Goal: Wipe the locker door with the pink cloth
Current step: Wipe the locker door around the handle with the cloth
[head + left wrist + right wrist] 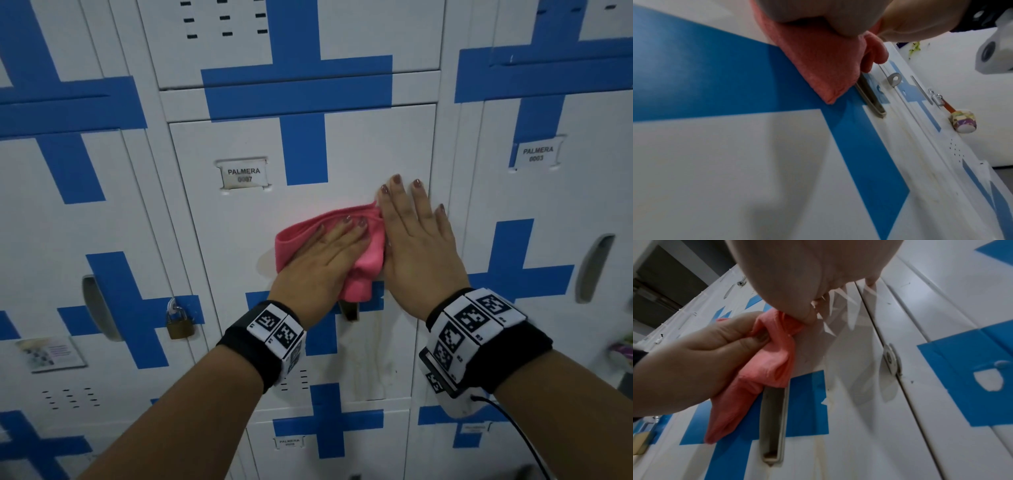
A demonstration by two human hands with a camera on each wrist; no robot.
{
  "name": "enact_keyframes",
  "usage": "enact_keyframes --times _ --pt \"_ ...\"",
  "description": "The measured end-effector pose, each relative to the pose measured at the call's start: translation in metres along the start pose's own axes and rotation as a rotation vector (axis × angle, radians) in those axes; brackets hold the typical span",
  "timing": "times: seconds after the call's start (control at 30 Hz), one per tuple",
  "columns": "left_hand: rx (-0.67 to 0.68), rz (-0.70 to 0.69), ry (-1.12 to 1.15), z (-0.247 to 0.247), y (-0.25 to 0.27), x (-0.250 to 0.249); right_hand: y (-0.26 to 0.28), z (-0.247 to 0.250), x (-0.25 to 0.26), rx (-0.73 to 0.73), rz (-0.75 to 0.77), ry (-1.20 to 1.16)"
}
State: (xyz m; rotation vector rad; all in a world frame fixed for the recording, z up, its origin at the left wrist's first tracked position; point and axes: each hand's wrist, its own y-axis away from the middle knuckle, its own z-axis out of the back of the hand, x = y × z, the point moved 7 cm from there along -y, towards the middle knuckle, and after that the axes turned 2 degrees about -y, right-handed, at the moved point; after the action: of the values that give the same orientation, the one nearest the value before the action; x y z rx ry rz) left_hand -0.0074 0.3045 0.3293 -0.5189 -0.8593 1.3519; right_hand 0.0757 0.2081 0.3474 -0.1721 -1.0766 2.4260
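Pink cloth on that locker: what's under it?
The pink cloth lies flat on the white locker door, pressed by the left hand. Its lower end hangs over the top of the recessed handle. The door surface under it is covered.

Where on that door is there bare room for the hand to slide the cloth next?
Bare white panel lies left of the pink cloth, below the name tag, out to the locker door left edge. More lies low down, under the handle. It is crowded on the right: the left hand and right hand sit side by side.
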Motion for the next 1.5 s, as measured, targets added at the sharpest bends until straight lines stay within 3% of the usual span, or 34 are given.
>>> enact_keyframes --times 0.23,0.37,0.47,0.6,0.77,0.87,1.0,1.17,1.3,1.4,1.5 --pt "0.046 -0.251 -0.066 0.008 0.008 0.006 0.000 0.001 -0.002 -0.008 0.010 0.016" --pt "0.051 -0.291 -0.126 0.013 0.020 0.015 0.001 0.001 -0.002 0.001 -0.010 0.048" --pt "0.055 -0.225 -0.168 0.012 0.038 0.025 0.001 0.002 -0.001 0.014 -0.016 0.057" --pt "0.051 -0.025 -0.159 0.004 0.060 0.030 0.001 0.003 -0.001 0.016 -0.013 0.062" --pt "-0.069 0.342 0.043 -0.014 0.077 0.013 0.001 0.002 0.001 0.016 -0.013 0.058" --pt "-0.104 0.466 0.160 -0.028 0.082 0.003 0.001 0.001 0.001 0.017 -0.018 0.058" --pt "-0.087 0.474 0.175 -0.038 0.092 -0.001 0.001 0.002 0.002 0.011 -0.018 0.059" --pt "0.080 0.235 -0.024 -0.042 0.112 -0.005 0.001 0.002 0.002 0.012 -0.017 0.059" --pt "0.214 0.139 -0.094 -0.045 0.132 -0.001 0.001 0.002 0.001 0.016 -0.020 0.063" --pt "0.142 0.127 -0.048 -0.039 0.135 0.001 0.001 0.002 0.002 0.015 -0.019 0.065" --pt "0.011 0.305 0.042 -0.019 0.124 0.005 0.001 0.001 0.001 0.020 -0.023 0.065"
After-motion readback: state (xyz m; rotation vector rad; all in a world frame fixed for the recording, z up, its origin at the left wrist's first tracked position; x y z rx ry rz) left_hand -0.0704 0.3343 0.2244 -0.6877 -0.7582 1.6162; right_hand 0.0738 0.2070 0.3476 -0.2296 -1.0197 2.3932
